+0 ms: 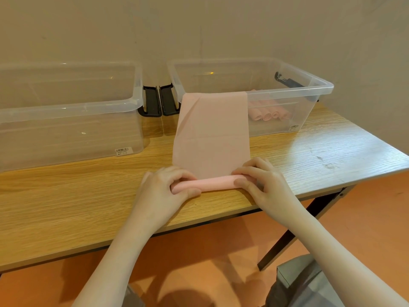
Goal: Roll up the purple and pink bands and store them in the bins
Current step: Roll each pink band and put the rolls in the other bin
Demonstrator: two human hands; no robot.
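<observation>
Now both hands, left hand [164, 187] and right hand [263, 181], pinch the pink band's [212, 138] rolled end (between them).

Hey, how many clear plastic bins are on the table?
2. One clear plastic storage bin sits at the wooden table's back left. The other sits back right, holding rolled pink bands, the flat pink band draped over its front rim.

Both forearms bare to the frame edge, no sleeves visible. Hands: left hand [164, 185], right hand [262, 180], no rings or gloves (wrists bare too).
</observation>
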